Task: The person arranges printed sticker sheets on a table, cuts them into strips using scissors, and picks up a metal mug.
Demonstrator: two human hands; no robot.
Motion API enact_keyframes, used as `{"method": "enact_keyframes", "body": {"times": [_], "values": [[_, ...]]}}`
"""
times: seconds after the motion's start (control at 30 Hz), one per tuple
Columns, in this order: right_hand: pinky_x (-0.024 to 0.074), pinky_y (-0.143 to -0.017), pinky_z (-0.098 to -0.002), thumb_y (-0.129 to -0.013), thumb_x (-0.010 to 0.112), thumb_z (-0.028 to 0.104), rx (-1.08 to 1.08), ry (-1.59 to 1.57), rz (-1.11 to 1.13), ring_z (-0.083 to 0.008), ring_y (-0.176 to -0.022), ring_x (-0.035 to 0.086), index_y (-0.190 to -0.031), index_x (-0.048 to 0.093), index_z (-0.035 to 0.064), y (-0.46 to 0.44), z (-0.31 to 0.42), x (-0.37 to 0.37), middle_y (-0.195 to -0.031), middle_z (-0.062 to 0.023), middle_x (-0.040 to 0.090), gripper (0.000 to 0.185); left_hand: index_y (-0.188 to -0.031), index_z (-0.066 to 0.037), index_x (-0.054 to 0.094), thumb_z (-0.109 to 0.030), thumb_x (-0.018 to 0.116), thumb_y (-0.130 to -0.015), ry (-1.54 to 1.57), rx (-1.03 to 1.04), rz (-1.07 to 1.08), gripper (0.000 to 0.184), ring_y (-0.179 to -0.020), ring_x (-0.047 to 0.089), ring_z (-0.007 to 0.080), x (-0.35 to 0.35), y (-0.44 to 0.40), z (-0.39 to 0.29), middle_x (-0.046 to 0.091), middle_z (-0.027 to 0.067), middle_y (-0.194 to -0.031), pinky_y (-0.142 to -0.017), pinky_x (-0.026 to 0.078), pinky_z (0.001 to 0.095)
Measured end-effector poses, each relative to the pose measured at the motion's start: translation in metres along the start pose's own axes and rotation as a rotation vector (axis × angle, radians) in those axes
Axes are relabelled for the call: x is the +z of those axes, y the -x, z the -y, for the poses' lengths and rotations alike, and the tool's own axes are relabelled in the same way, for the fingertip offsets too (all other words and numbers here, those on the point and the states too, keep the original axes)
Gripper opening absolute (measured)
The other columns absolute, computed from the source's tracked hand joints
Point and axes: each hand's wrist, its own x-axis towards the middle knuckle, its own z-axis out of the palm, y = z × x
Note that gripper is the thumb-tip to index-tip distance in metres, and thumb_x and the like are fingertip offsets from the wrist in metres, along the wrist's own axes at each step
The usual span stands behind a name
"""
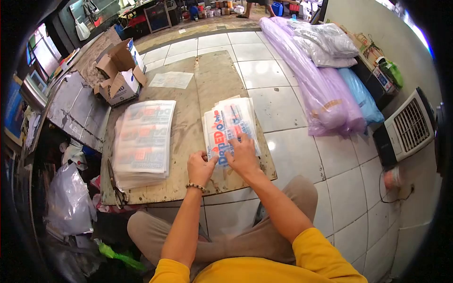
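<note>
Hands close together, left hand (201,170) and right hand (244,159), both on a small pile of printed sheets (230,121). On the left, thumb and fingertips bent in at the near corner; can't tell if pinching paper. On the right, fingers spread out on the red and blue letters, not curled around anything. Around the left wrist, a beaded bracelet (196,187). Under the pile, a worn wooden board (188,141). Left of the hands, a bigger pile of sheets (146,134). Ahead and a bit left, one loose sheet (171,79) flat on the board, then an open box (125,92). Right of the hands, white floor tiles (295,155), with long purple plastic (309,78) and a blue bag (361,96) farther out.
</note>
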Motion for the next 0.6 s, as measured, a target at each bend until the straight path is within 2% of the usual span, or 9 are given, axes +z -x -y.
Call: {"method": "enact_keyframes", "body": {"times": [0.13, 0.23, 0.33, 0.43, 0.53, 0.6], "values": [[0.0451, -0.094, -0.0456, -0.074, 0.074, 0.011, 0.09, -0.196, 0.03, -0.0404, -0.105, 0.053, -0.108, 0.068, 0.001, -0.011, -0.009, 0.002, -0.119, -0.0232, 0.052, 0.037, -0.102, 0.006, 0.069, -0.025, 0.084, -0.073, 0.063, -0.074, 0.009, 0.045, -0.075, 0.067, 0.0189, -0.004, -0.004, -0.007, 0.07, 0.0118, -0.084, -0.07, 0.054, 0.0312], [0.0513, -0.083, -0.0401, -0.074, 0.074, 0.013, 0.146, -0.323, -0.045, -0.0336, -0.091, 0.062, -0.108, 0.068, 0.0005, -0.018, -0.011, 0.005, -0.105, -0.0201, 0.061, 0.037, -0.103, 0.005, 0.069, -0.023, 0.084, -0.073, 0.125, -0.118, 0.041, 0.043, -0.075, 0.067, 0.0184, -0.004, -0.006, -0.004, 0.07, 0.0102, -0.084, -0.071, 0.054, 0.0314], [0.0527, -0.074, -0.0387, -0.073, 0.072, 0.01, 0.075, -0.339, -0.044, -0.0285, -0.077, 0.064, -0.106, 0.068, -0.0008, -0.024, -0.013, 0.009, -0.089, -0.0181, 0.066, 0.035, -0.104, 0.005, 0.069, -0.024, 0.084, -0.073, 0.087, -0.067, 0.033, 0.045, -0.077, 0.066, 0.0189, -0.005, -0.005, -0.004, 0.07, 0.0108, -0.085, -0.072, 0.054, 0.0313], [0.0531, -0.072, -0.0391, -0.073, 0.072, 0.009, 0.127, -0.363, -0.069, -0.028, -0.072, 0.065, -0.105, 0.069, -0.0019, -0.027, -0.014, 0.005, -0.08, -0.0179, 0.067, 0.033, -0.106, 0.005, 0.069, -0.024, 0.084, -0.072, 0.046, 0.087, -0.024, 0.047, -0.078, 0.067, 0.0209, -0.003, -0.006, -0.003, 0.07, 0.0135, -0.09, -0.071, 0.054, 0.0324], [0.0505, -0.088, -0.0447, -0.075, 0.064, 0.006, 0.208, -0.374, -0.06, -0.0381, -0.095, 0.066, -0.102, 0.068, -0.0022, -0.033, -0.025, -0.01, -0.098, -0.0232, 0.069, 0.028, -0.11, 0.001, 0.069, -0.028, 0.084, -0.07, 0.03, 0.161, -0.016, 0.051, -0.093, 0.063, 0.0297, 0.001, -0.003, -0.012, 0.065, 0.017, -0.104, -0.084, 0.051, 0.0387], [0.0501, -0.088, -0.0447, -0.075, 0.065, 0.006, 0.187, -0.285, -0.055, -0.0386, -0.095, 0.065, -0.102, 0.068, -0.0019, -0.033, -0.042, -0.009, -0.098, -0.0226, 0.068, 0.028, -0.115, -0.001, 0.067, -0.033, 0.084, -0.071, -0.083, 0.395, -0.028, 0.057, -0.1, 0.06, 0.032, 0.004, 0.001, -0.022, 0.063, 0.0167, -0.11, -0.09, 0.048, 0.0415]]}}
